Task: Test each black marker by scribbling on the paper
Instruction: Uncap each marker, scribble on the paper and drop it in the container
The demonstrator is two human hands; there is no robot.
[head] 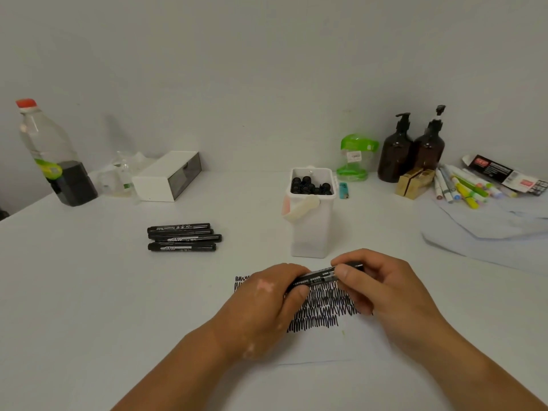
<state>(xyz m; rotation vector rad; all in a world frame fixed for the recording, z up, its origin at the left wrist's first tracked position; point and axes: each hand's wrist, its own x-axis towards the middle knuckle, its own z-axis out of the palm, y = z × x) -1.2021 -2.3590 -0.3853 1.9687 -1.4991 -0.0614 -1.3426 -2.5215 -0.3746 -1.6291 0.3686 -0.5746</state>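
Forearms reach in over the tabletop (89,292), left hand (267,301) and right hand (382,289) each gripping one end of a black marker (318,276) held level above the scribbled paper (341,342).

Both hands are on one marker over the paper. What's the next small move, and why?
Probably uncap it: the left hand and right hand grip opposite ends of the marker, which looks closed, above the scribbled paper.
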